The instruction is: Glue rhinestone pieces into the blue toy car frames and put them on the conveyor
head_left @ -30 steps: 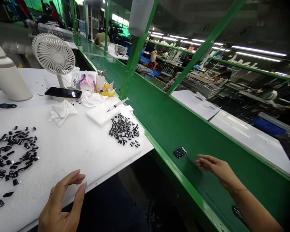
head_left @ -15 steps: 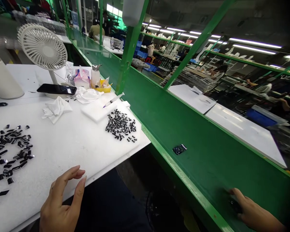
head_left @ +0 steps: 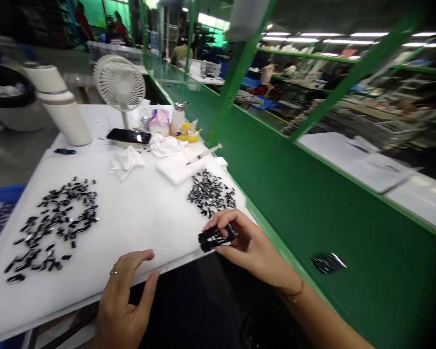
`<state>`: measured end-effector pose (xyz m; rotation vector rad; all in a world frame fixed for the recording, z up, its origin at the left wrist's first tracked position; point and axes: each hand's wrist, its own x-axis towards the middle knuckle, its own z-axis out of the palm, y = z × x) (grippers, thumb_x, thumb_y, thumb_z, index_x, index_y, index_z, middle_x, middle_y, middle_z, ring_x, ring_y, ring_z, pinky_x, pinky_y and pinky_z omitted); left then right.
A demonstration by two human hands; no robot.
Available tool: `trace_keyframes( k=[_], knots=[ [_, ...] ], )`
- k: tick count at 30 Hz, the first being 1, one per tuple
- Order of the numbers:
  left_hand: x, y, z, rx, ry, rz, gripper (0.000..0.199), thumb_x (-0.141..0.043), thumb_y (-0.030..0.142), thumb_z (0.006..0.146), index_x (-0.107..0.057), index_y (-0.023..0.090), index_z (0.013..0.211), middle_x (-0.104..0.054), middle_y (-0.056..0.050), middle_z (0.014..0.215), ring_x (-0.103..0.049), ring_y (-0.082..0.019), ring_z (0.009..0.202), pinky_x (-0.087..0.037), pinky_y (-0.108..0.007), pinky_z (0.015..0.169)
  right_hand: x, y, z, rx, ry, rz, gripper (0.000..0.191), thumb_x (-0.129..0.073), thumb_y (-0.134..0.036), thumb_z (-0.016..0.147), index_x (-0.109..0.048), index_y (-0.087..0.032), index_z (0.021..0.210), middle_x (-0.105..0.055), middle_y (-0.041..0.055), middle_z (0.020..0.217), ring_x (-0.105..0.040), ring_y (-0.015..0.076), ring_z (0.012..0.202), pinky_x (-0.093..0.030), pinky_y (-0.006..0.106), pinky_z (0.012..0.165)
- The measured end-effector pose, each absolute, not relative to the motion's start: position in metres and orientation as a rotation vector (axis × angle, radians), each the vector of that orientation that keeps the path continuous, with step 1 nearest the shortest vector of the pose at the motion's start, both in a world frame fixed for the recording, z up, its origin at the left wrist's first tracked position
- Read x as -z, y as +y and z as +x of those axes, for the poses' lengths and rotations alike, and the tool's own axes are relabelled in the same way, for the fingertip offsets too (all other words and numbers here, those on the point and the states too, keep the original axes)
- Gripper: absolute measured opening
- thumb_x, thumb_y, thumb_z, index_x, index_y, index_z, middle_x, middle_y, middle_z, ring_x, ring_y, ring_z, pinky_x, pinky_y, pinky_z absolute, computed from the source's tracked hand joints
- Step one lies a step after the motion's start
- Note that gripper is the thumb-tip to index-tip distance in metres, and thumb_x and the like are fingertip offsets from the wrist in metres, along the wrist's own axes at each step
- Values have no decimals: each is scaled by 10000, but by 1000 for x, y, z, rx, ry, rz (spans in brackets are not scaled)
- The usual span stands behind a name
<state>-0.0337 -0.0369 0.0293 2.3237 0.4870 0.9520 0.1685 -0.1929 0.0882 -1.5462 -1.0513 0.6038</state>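
My right hand grips a black, frame-like part between thumb and fingers, above the table's front right edge. My left hand is at the front edge of the white table, thumb and fingers apart, holding nothing. Just behind my right hand lies a pile of small black pieces. A larger spread of black pieces covers the left part of the table. Another black part lies on the green conveyor belt.
Toward the back of the table stand a white fan, a phone, a white bottle, crumpled tissues, a yellow tray and a syringe on a foam pad. A green post rises beside the belt.
My right hand has moved from over the belt to the table edge with the black part. The view has turned left, and the part on the belt appears farther right and lower.
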Motion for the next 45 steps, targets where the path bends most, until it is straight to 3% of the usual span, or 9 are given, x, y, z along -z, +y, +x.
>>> trace_keyframes(
  k=[6,13,19,23,34,38,41,43,45],
  knots=[
    [-25,-21,-31,-908,537,2457,499,-570,186,900,-374,182,1358,-504,-105,1302,-443,-237,1252,-407,-399,1040,-48,-107,144,-703,-1271,-1416,243,-661,-119,794,-473,-221,908,-571,52,1031,-514,211,1123,-415,390,989],
    [-13,-6,-14,-876,529,2641,479,-535,96,894,-403,154,1351,-620,-78,1105,-531,-237,1099,-399,-449,979,-44,-109,159,-581,-1488,-1564,241,-623,-130,830,-527,-252,1014,-595,36,1155,-431,216,1271,-377,415,1076],
    [-6,-7,-13,-956,475,2664,437,-545,56,874,-465,122,1298,-635,-81,1101,-537,-241,1131,-376,-470,1023,-52,-104,248,75,-433,-1416,433,-728,-227,721,-464,-242,1064,-522,42,1109,-528,189,1151,-382,434,1077],
    [-3,-8,-14,-979,499,2670,418,-537,60,874,-485,146,1280,-642,-74,1115,-541,-247,1150,-397,-477,1022,-41,-62,299,-70,-451,-1446,613,-728,-248,647,-390,-223,1158,-554,59,1064,-556,202,1124,-400,457,1044],
    [-6,-8,-13,-998,498,2616,410,-552,25,847,-509,136,1239,-649,-69,1080,-541,-250,1147,-392,-493,1032,-58,-15,298,-252,-837,-1494,261,-537,-371,880,-472,-286,1118,-604,13,950,-605,187,959,-528,370,772],
    [-9,-10,-14,-994,513,2537,393,-570,26,837,-508,124,1213,-642,-74,1056,-524,-244,1142,-371,-487,1044,-90,-34,260,-403,-765,-1237,173,-545,-242,872,-540,-265,1044,-579,35,984,-581,205,996,-515,425,832],
    [-16,-11,-15,-951,560,2408,329,-579,68,845,-507,143,1157,-635,-62,1022,-523,-231,1116,-355,-488,1056,-105,-58,213,-515,-629,-1067,123,-556,-115,791,-617,-210,840,-431,15,777,-480,126,718,-481,341,743],
    [-21,-11,-16,-892,585,2335,276,-586,112,858,-501,159,1117,-624,-56,1007,-520,-220,1103,-337,-486,1071,-107,-73,184,-676,-587,-995,41,-596,-251,810,-608,-211,805,-353,7,709,-394,129,640,-421,324,623],
    [-24,-11,-17,-838,601,2293,240,-588,146,867,-497,171,1087,-612,-51,997,-516,-211,1095,-319,-483,1087,-104,-83,164,-841,-586,-950,332,-566,-525,840,-556,-216,720,-305,-5,636,-339,141,587,-367,338,585]
  ],
)
